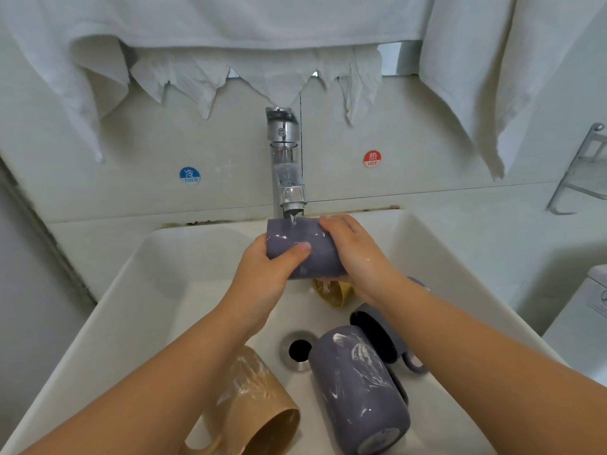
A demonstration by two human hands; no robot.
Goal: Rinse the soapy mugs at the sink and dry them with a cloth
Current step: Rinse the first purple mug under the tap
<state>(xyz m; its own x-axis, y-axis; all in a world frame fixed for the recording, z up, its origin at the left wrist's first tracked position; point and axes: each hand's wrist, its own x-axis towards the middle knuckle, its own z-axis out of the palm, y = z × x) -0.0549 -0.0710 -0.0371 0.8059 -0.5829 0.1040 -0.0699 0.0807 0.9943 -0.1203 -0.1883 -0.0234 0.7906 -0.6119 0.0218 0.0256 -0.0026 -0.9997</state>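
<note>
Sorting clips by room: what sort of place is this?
Probably a bathroom or washroom: a white basin under a chrome tap, hot and cold stickers on the tiled wall, towels hanging above.

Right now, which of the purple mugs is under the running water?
The purple ceramic mug held sideways in both hands, left hand and right hand, beneath the chrome faucet. The two other purple mugs lie in the basin, one soap-streaked.
</note>
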